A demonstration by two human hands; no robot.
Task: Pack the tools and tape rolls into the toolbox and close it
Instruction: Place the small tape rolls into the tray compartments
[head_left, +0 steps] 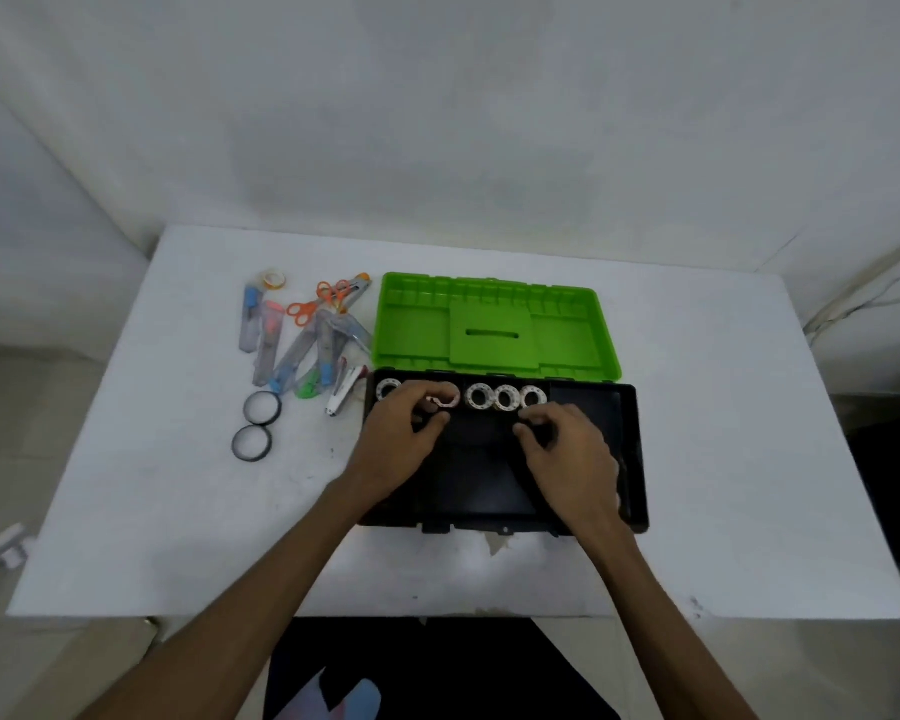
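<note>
A: Okay, quick pass. Toolbox (630, 459) sits open on the desk (178, 511), black base near the person, green lid (494, 324) flipped back beyond it. Both hands are inside the base.

B: Left hand (401, 444)?

A: Its fingers (440, 394) curl round a white tape roll (450, 400) at the far wall of the base. Probably seating it in the row: another roll (387, 391) stands just left of those fingers, three more (505, 397) just right, all on edge, side by side. Lined up along the wall like that to save floor room for the tools, I'd guess.

B: Right hand (572, 459)?

A: Fingers (533, 420) bent, tips just this side of the three rolls. Can't tell whether they're pinching something or merely steadying; too small.

B: What's unpacked?

A: Well left of the left fingers, outside the box: two black tape rings (257, 423), a stapler (345, 389), box cutters (281, 345), orange scissors (313, 304), a clear tape roll (274, 279) farthest off. So packing looks early, lid not yet shut.

B: Surface, room?

A: White desk, scuffed, dark smudges, a chipped patch at the near edge below the box. Plain white walls behind, cables (863, 293) at far right, something white low at far left, unclear.
</note>
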